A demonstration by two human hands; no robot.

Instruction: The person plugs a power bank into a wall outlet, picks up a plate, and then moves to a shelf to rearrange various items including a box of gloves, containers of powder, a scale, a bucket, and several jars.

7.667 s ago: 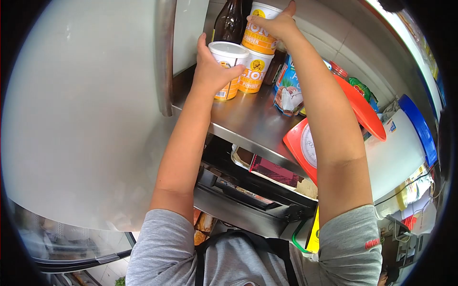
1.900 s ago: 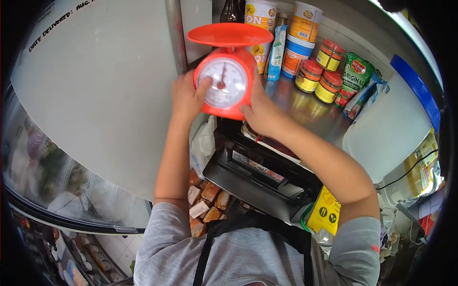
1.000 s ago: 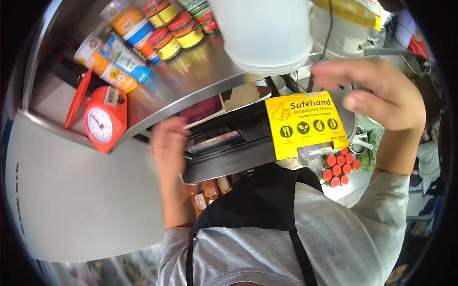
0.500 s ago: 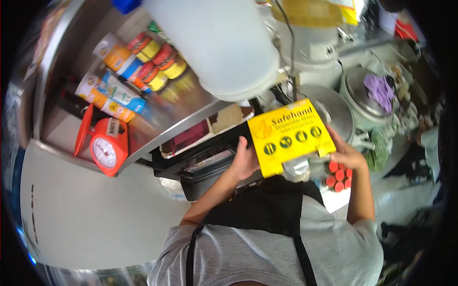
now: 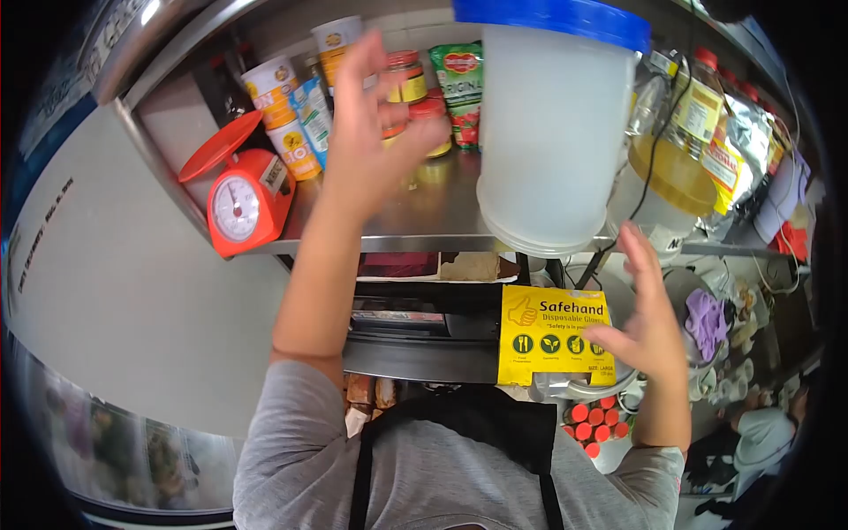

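Observation:
My left hand (image 5: 375, 132) is raised before the shelf, slightly blurred, fingers apart and nothing in it. Behind it, partly hidden, stand jars with red lids (image 5: 430, 110) and an orange-and-white can (image 5: 336, 40). My right hand (image 5: 643, 305) is open too, thumb and fingers spread. Its thumb overlaps the right side of a yellow Safehand disposable gloves box (image 5: 539, 360), which is below the shelf edge in front of my apron. Clear plastic shows under the box's lower edge.
A large translucent container with a blue lid (image 5: 552, 132) stands on the steel shelf (image 5: 380, 242). To the left is a red scale (image 5: 243, 199). A green pouch (image 5: 459, 88) sits behind. Red-capped jars (image 5: 602, 433) and a purple cloth (image 5: 705, 322) are lower right.
Both hands were around the glove box; the left has risen toward the shelf and the right has opened beside the box. The view has shifted, with the shelf now more level.

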